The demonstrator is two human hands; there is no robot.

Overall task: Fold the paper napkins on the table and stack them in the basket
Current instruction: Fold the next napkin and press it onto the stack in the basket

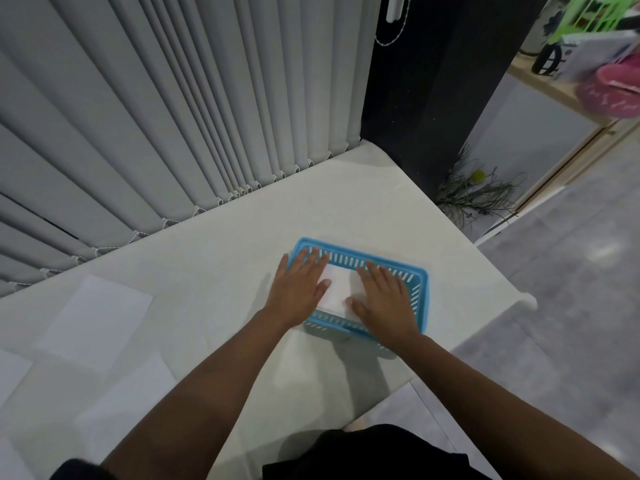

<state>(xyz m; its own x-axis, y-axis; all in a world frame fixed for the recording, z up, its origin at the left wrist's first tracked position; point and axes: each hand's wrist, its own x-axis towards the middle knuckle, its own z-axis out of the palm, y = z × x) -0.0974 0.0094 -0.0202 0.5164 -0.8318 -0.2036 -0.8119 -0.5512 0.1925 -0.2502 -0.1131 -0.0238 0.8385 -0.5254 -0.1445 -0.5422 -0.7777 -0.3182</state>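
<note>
— White bench (242, 237), blue basket (424, 289) near its right edge; unfolded napkins (93, 317) lie flat, well left.

— Your left hand (298, 289) and right hand (384, 299), fingers spread, press the folded napkin (337, 289) inside. It's light and limp: lift by its edges.

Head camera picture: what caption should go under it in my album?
Two hands press a folded napkin into a blue basket.

white folded napkin (337, 287) lies flat inside blue slotted basket (420, 289).
</note>
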